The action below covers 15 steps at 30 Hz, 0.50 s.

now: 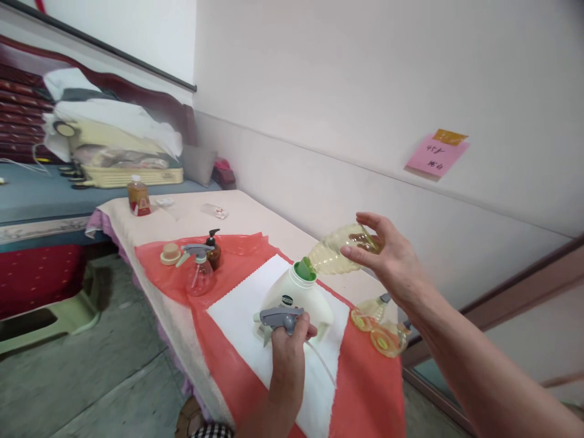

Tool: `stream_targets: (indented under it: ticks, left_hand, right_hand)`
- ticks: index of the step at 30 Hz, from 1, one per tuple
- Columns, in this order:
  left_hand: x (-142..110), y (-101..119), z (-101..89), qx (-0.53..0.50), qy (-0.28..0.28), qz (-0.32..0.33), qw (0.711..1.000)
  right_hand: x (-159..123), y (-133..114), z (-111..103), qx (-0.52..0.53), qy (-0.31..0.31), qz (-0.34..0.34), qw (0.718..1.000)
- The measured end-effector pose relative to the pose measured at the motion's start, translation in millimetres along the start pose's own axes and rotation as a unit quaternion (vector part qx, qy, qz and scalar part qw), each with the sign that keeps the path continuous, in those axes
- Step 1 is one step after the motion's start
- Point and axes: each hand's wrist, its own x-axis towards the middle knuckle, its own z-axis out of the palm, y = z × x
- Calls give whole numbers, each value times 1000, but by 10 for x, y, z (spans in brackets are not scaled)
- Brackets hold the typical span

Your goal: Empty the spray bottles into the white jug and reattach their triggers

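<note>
**Left hand on sprayer head, right hand tipped clear bottle over white jug**

Left to right. Far left, background: a bed with piled bedding and a cream case on it. On the surface's near-left end stood a small amber-labelled bottle (139, 196), then a round tan cap (170, 253), a pink-tinted spray bottle (199, 272) with grey trigger, and a brown pump bottle (213, 248) just behind it, touching or nearly so. These sat on a red plastic sheet (237, 249) spread over the surface (255, 210). A white cloth (241, 310) lay on top of the red sheet.

Left hand (288, 347): forearm came up from bottom centre, fist curled tight round a grey trigger sprayer head (278, 317), its thin tube trailing down to the right over the cloth. The hand was held just in front of the white jug (301, 298), low against its front; contact with the jug itself couldn't be told.

White jug stood upright on the cloth, a green funnel (305, 269) sitting in its mouth.

Right hand (387, 258): arm reached in from lower right, wrist raised, fingers spread wide round the base of a clear plastic bottle (335, 250) with yellowish liquid. Bottle tipped nearly horizontal, neck pointing down-left into the funnel, above and right of the left hand.

Further right, under the right forearm, two clear bottles (378, 328) with yellowish liquid lay on the red sheet. On the wall, a pink sticky note (437, 156).
</note>
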Motion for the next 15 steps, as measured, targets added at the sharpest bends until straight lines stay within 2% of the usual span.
stream_targets:
  ticks: [6,10,13,14,15]
  left_hand:
    - [8,-4,7,-15,6,7,1000]
    - [11,-38,10,0,3,13,1000]
    - [24,-76,8,-5,9,20,1000]
    - [29,-84,8,-10,15,24,1000]
    - [34,-87,8,-16,24,30,999]
  right_hand:
    - [-156,37,9,37,26,13,999]
    - [-406,169,7,94,70,58,991]
    - [-663,394,68,189,112,149,964]
    - [-757,503,103,240,122,187,945]
    - [-855,627,143,306,107,229,918]
